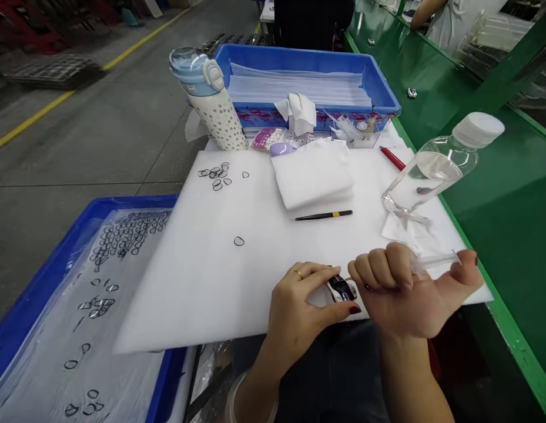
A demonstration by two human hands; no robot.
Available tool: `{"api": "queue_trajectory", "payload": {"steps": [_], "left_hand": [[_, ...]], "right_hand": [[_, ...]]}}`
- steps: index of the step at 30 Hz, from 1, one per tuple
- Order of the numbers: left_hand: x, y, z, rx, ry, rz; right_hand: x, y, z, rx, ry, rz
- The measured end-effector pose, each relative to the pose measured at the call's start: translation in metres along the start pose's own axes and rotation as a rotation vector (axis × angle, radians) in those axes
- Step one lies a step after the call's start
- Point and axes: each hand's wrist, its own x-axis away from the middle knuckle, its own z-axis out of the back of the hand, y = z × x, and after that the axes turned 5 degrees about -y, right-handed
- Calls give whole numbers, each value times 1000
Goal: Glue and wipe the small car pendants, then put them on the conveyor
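My left hand (299, 311) pinches a small black and white toy-car-like piece (341, 289) between thumb and fingers, just above the front edge of the white foam sheet (202, 282). Close on its right, my right hand (405, 291) has its fingers curled around a clear syringe-like tube (435, 260), the thumb at the tube's far end. A thin tip pokes out of that fist toward the small piece. Black tweezers (323, 215) lie on the sheet, beside folded white cloths (314, 173). Thin black rings (217, 171) are scattered at the sheet's left, with a single one (239, 241) nearer me.
A polka-dot bottle (220, 117) and a blue bin (310, 53) stand at the back. Right are a clear bottle (425, 173), a red pen (392, 158) and the green conveyor (511, 194). A blue tray (85, 214) with black rings sits left. Another person's arm shows top right.
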Motion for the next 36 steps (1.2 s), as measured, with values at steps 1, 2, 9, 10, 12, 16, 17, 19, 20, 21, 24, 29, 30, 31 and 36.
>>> {"api": "queue_trajectory", "payload": {"steps": [1,2,9,10,12,16,17,19,20,21,24,29,30,31,36], "left_hand": [[0,0,0,-3,7,-10],[0,0,0,-8,14,-21],[0,-1,1,-48,19,-68],[0,-1,1,-52,20,-70],[-1,-1,1,-61,21,-76],[-1,-1,1,-71,22,-89],[-1,-2,1,-70,24,-92],[-1,-2,0,-69,27,-97],[-1,-2,0,-70,28,-101],[-1,-3,0,-72,31,-103],[-1,-3,-1,-71,32,-109],[1,-4,-1,-67,38,-105],[1,-4,-1,-68,40,-104],[2,-4,-1,-67,42,-103],[3,-4,-2,-69,41,-104]], "right_hand": [[0,2,1,-18,-25,0],[0,4,2,-34,-51,-2],[-5,9,5,-96,-72,2],[-5,9,4,-93,-70,4],[-5,10,3,-83,-74,14],[-4,10,1,-42,-74,44],[-4,10,1,-30,-68,52],[-2,10,0,-10,-51,63],[-2,10,0,-1,-45,64],[-1,10,0,8,-39,65],[0,9,-2,37,-33,70],[4,9,-4,70,7,86],[6,10,-3,79,13,90],[8,10,-2,85,18,92],[14,16,2,71,49,124]]}}
